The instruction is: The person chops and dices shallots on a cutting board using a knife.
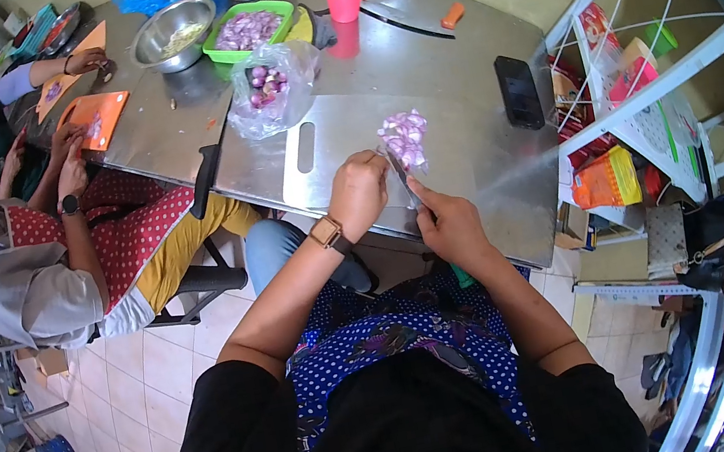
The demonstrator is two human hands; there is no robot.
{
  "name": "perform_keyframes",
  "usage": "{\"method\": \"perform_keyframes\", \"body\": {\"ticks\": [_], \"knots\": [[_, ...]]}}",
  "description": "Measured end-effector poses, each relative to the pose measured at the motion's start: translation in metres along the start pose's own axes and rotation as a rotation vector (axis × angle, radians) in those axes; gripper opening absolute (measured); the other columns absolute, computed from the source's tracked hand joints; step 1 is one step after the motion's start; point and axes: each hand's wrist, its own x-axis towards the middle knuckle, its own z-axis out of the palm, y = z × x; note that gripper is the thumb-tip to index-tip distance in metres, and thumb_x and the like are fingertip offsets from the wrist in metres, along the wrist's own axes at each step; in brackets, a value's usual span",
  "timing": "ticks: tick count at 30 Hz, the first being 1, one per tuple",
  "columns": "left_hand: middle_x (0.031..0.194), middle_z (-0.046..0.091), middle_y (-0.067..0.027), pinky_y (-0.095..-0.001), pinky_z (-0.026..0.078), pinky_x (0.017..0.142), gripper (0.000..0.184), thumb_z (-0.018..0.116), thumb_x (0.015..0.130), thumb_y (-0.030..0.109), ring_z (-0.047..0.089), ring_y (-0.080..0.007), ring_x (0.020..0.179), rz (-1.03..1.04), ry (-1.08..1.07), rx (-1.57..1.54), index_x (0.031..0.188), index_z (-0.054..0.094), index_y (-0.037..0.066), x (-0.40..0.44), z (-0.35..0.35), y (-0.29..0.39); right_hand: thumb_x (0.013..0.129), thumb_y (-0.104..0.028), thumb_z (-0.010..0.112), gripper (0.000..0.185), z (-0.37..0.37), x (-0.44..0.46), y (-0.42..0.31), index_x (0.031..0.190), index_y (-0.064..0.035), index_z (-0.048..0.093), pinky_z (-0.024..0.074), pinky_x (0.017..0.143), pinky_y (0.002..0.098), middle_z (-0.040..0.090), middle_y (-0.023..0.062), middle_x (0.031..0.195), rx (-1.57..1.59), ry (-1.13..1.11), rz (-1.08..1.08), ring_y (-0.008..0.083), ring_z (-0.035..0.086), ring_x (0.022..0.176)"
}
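Right hand (452, 222) holds knife (399, 166) near table edge (521, 246)

The left hand (360, 192) hides the thing it pinches, so I cannot tell what it is. The right hand (453, 223) covers the handle of the knife (398, 165). The top edge cuts off the blue bag (137, 2) on the far left. The person (135, 232) at the left is blurry around the head. Words on the orange packet (606, 181) at the right are too small to read
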Motion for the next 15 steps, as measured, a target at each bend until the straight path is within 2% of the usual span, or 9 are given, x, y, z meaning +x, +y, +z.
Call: {"method": "perform_keyframes", "body": {"ticks": [7, 9, 13, 15], "knots": [[0.082, 0.064, -0.0167, -0.0412, 0.052, 0.068, 0.010, 0.065, 0.075, -0.004, 0.063, -0.0363, 0.077, -0.036, 0.000, -0.078, 0.084, 0.066, 0.000, 0.000, -0.010, 0.003, 0.082, -0.011, 0.058, 0.050, 0.010, 0.006, -0.002, 0.132, -0.0091, 0.058, 0.0530, 0.069, 0.0472, 0.068, 0.0193, 0.083, -0.017, -0.036, 0.010, 0.0370, 0.066, 0.072], [0.082, 0.064, -0.0165, -0.0410, 0.052, 0.068, 0.011, 0.065, 0.075, -0.005, 0.063, -0.0361, 0.077, -0.041, 0.008, -0.099, 0.085, 0.066, -0.001, -0.004, -0.014, 0.004, 0.083, -0.007, 0.059, 0.046, 0.013, 0.004, -0.004, 0.130, -0.0119, 0.061, 0.0525, 0.067, 0.0424, 0.066, 0.0216, 0.079, 0.085, -0.012, -0.018, 0.0370, 0.065, 0.067], [0.083, 0.064, -0.0159, -0.0406, 0.053, 0.070, 0.011, 0.065, 0.074, -0.005, 0.064, -0.0361, 0.079, -0.029, 0.012, -0.042, 0.084, 0.067, -0.001, -0.006, -0.020, 0.002, 0.084, -0.008, 0.059, 0.045, 0.016, 0.006, -0.011, 0.129, -0.0120, 0.062, 0.0521, 0.065, 0.0419, 0.066, 0.0217, 0.078, 0.125, -0.029, 0.000, 0.0368, 0.064, 0.065], [0.084, 0.064, -0.0157, -0.0407, 0.053, 0.072, 0.011, 0.065, 0.073, -0.005, 0.064, -0.0364, 0.080, -0.044, -0.023, 0.029, 0.083, 0.067, -0.001, -0.005, -0.021, 0.005, 0.083, -0.010, 0.056, 0.048, 0.016, 0.007, -0.010, 0.132, -0.0085, 0.058, 0.0526, 0.069, 0.0469, 0.067, 0.0202, 0.080, 0.115, -0.094, 0.007, 0.0371, 0.066, 0.072]]}}
